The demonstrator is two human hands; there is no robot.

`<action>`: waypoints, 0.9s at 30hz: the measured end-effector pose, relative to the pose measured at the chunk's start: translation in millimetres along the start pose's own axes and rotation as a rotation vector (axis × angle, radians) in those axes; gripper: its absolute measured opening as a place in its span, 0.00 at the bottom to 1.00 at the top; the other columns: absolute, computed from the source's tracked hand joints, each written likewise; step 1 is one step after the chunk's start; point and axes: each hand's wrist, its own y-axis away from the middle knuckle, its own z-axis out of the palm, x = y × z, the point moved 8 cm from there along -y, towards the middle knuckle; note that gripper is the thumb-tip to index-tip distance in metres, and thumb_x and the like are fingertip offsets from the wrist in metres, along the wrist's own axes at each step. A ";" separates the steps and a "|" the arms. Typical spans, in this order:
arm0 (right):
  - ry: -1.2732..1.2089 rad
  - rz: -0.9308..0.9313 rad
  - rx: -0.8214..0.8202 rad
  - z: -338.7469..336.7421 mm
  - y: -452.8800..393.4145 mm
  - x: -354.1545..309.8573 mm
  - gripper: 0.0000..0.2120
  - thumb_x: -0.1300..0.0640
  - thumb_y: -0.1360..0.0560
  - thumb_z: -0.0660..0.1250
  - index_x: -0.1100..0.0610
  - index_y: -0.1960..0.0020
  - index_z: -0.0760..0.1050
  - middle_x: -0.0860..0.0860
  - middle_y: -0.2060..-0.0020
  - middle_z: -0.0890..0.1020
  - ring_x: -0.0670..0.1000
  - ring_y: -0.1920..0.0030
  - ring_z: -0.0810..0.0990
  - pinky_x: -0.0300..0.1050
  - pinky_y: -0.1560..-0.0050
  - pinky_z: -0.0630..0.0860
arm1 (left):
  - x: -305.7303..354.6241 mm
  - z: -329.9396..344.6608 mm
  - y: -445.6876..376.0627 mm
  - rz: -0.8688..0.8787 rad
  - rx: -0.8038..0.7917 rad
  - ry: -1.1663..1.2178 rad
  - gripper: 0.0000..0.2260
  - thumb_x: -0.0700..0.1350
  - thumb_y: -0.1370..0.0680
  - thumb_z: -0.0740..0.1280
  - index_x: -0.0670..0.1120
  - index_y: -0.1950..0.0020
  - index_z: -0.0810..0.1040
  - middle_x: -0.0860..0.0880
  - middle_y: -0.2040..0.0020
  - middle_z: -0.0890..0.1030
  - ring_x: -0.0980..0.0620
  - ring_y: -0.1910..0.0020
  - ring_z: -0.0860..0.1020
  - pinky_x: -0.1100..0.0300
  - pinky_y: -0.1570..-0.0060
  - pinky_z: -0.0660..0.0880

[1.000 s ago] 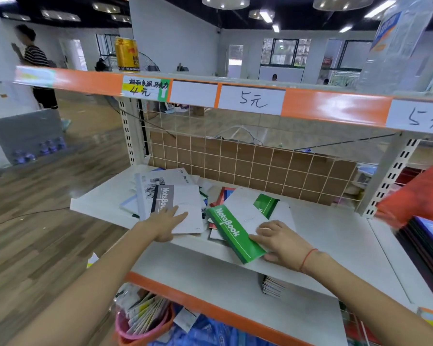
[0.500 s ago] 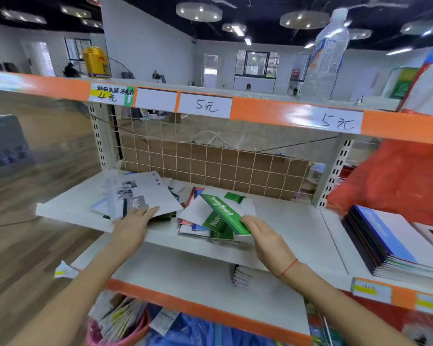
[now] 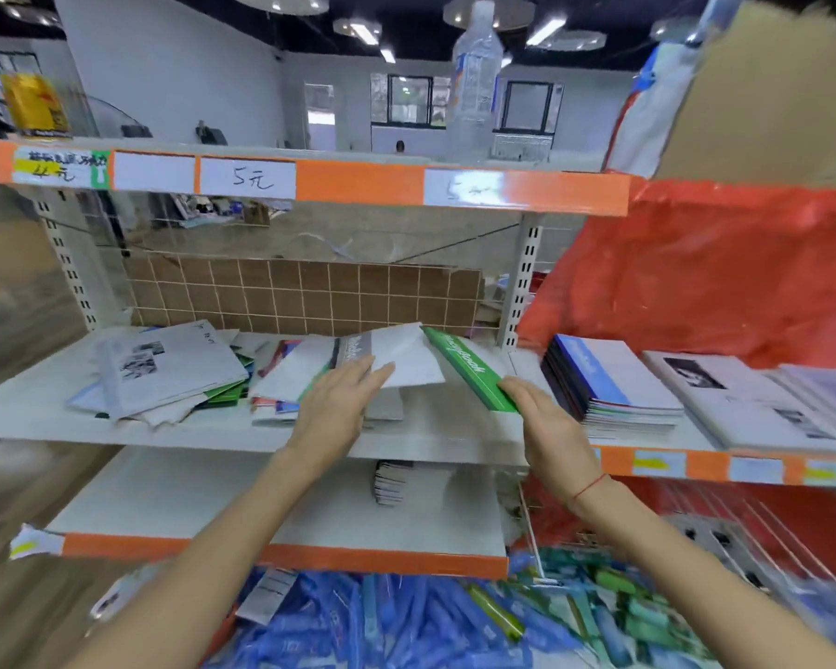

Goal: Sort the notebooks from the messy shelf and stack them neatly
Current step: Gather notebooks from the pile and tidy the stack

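While neat stacks (image 3: 609,383) already fill the right shelf, the right hand (image 3: 546,422) grips a green notebook (image 3: 469,369), the left hand (image 3: 334,403) holds a grey one (image 3: 392,354), and a loose heap (image 3: 165,374) remains.

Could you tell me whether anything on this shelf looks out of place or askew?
Yes: loose notebooks lie fanned and overlapping at odd angles on the white shelf, unlike the squared stack to the right. The orange shelf's label looks torn.
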 end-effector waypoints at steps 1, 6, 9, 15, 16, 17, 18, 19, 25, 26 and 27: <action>-0.016 0.013 0.029 -11.2 2.8 15.1 0.29 0.71 0.37 0.49 0.59 0.37 0.65 0.64 0.44 0.78 0.56 0.41 0.73 0.41 0.38 0.63 | 16.4 5.9 -9.7 0.025 -0.003 0.015 0.36 0.23 0.44 0.71 0.43 0.38 0.78 0.39 0.43 0.80 0.40 0.50 0.81 0.52 0.57 0.78; -0.023 0.087 0.104 -65.2 23.0 113.9 0.28 0.71 0.35 0.51 0.59 0.35 0.65 0.64 0.42 0.77 0.54 0.40 0.69 0.46 0.40 0.66 | 114.0 42.3 -69.4 0.141 -0.024 0.054 0.41 0.25 0.46 0.72 0.48 0.36 0.70 0.41 0.41 0.79 0.42 0.47 0.79 0.56 0.59 0.76; -0.020 0.155 0.092 -96.3 33.7 185.0 0.31 0.70 0.37 0.51 0.62 0.34 0.68 0.62 0.39 0.76 0.54 0.39 0.69 0.45 0.40 0.65 | 183.3 61.0 -107.1 0.199 0.028 0.035 0.32 0.30 0.39 0.67 0.49 0.37 0.71 0.43 0.44 0.80 0.43 0.49 0.80 0.59 0.60 0.74; 0.040 0.181 0.083 -133.3 41.9 273.0 0.26 0.60 0.31 0.49 0.66 0.37 0.72 0.63 0.45 0.79 0.59 0.47 0.76 0.46 0.49 0.69 | 278.4 95.1 -159.7 0.293 0.058 -0.058 0.25 0.34 0.37 0.56 0.49 0.41 0.69 0.43 0.50 0.82 0.45 0.54 0.82 0.58 0.60 0.76; 0.039 0.183 0.082 -135.7 40.3 279.8 0.26 0.58 0.30 0.49 0.66 0.38 0.73 0.63 0.45 0.79 0.59 0.47 0.76 0.47 0.50 0.70 | 285.6 103.8 -165.7 0.304 0.037 -0.079 0.26 0.33 0.38 0.59 0.49 0.41 0.70 0.43 0.50 0.82 0.44 0.55 0.81 0.57 0.60 0.76; 0.036 0.190 0.087 -137.7 39.2 284.9 0.25 0.57 0.29 0.49 0.66 0.39 0.73 0.63 0.46 0.80 0.58 0.47 0.75 0.48 0.51 0.71 | 291.5 113.2 -170.7 0.317 0.014 -0.095 0.27 0.32 0.38 0.61 0.49 0.41 0.70 0.44 0.51 0.82 0.44 0.56 0.81 0.56 0.60 0.76; 0.029 0.194 0.097 -139.1 38.7 289.4 0.25 0.56 0.29 0.49 0.67 0.40 0.74 0.63 0.47 0.80 0.56 0.48 0.74 0.49 0.52 0.71 | 296.2 122.3 -173.3 0.329 -0.011 -0.115 0.26 0.32 0.37 0.60 0.50 0.41 0.71 0.45 0.52 0.82 0.44 0.57 0.81 0.56 0.60 0.76; 0.015 0.199 0.101 -139.5 38.3 293.8 0.25 0.56 0.29 0.49 0.68 0.40 0.74 0.63 0.47 0.80 0.56 0.48 0.74 0.48 0.53 0.70 | 298.9 132.3 -174.9 0.339 -0.049 -0.127 0.24 0.34 0.35 0.57 0.51 0.42 0.71 0.46 0.54 0.81 0.45 0.58 0.80 0.57 0.60 0.75; 0.012 0.211 -0.041 -116.7 39.5 319.7 0.27 0.75 0.36 0.58 0.66 0.37 0.73 0.62 0.45 0.79 0.62 0.48 0.79 0.45 0.49 0.69 | 287.2 179.8 -167.2 0.188 -0.448 -0.027 0.19 0.51 0.20 0.56 0.51 0.28 0.65 0.47 0.32 0.68 0.47 0.33 0.65 0.47 0.38 0.64; 0.017 0.205 -0.059 -111.5 39.7 320.9 0.31 0.79 0.40 0.60 0.66 0.37 0.73 0.62 0.45 0.79 0.62 0.48 0.79 0.46 0.49 0.69 | 285.2 182.5 -164.6 0.168 -0.497 0.030 0.22 0.56 0.20 0.56 0.51 0.27 0.64 0.47 0.30 0.65 0.48 0.31 0.62 0.48 0.36 0.64; 0.025 0.197 -0.070 -106.7 39.0 321.0 0.33 0.80 0.42 0.61 0.65 0.38 0.73 0.61 0.45 0.80 0.61 0.48 0.79 0.46 0.50 0.70 | 282.6 185.6 -163.9 0.158 -0.526 0.077 0.26 0.61 0.22 0.56 0.50 0.27 0.64 0.47 0.29 0.63 0.48 0.30 0.61 0.48 0.35 0.64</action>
